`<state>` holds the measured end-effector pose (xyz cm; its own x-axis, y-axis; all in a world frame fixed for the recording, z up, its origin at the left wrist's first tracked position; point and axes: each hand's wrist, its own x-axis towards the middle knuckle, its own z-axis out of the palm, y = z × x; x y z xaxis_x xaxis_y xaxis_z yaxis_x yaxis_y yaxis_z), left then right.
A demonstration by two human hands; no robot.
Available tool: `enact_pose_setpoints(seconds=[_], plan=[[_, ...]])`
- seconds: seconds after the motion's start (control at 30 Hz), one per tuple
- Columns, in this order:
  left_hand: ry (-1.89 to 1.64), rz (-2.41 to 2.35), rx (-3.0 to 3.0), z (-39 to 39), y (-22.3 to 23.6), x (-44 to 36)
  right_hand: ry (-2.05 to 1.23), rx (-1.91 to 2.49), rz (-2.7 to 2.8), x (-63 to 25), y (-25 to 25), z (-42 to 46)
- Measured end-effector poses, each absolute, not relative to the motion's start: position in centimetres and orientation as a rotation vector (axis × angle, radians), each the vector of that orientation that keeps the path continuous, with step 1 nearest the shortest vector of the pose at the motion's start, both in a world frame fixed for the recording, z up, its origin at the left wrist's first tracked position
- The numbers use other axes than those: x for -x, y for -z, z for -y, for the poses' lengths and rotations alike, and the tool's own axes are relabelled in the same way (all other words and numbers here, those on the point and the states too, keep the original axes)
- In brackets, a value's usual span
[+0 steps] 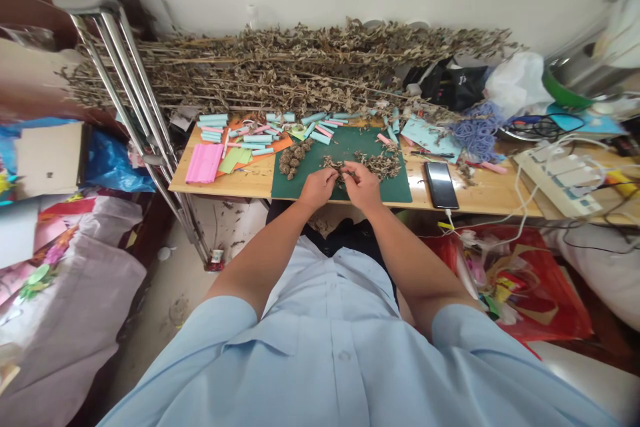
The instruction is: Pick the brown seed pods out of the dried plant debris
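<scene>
My left hand (pixel 319 188) is closed in a pinch at the front of a green cutting mat (pixel 357 140). Facing it, almost touching, my right hand (pixel 363 187) has its fingers curled together. A small clump of dried leaves (pixel 334 164) shows at the fingertips of both hands; the exact grip is partly hidden. Loose crumbled dried leaves (pixel 387 165) lie on the mat just right of my right hand. To the left of my hands, several brown balls of rolled dried leaves (pixel 292 160) sit clustered on the mat.
Long dried plant stalks (pixel 280 67) lie along the wall. Blue and pink paper rolls (pixel 257 139) and folded pink paper (pixel 204 163) are at left. A phone (pixel 441 185), purple string (pixel 477 132) and power strip (pixel 557 177) lie right. Metal crutches (pixel 135 80) lean at left.
</scene>
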<state>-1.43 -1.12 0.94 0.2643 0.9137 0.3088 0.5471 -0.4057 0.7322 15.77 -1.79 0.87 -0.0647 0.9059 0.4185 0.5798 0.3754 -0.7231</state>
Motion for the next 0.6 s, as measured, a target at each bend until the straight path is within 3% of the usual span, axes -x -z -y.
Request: enact_pose_setpoints(seconds=[0.6], plan=[[-1.088, -1.354, -1.949, 1.8, -1.4, 1.6, -0.502, 1.355, 1.683, -17.7, -0.8, 6.3]])
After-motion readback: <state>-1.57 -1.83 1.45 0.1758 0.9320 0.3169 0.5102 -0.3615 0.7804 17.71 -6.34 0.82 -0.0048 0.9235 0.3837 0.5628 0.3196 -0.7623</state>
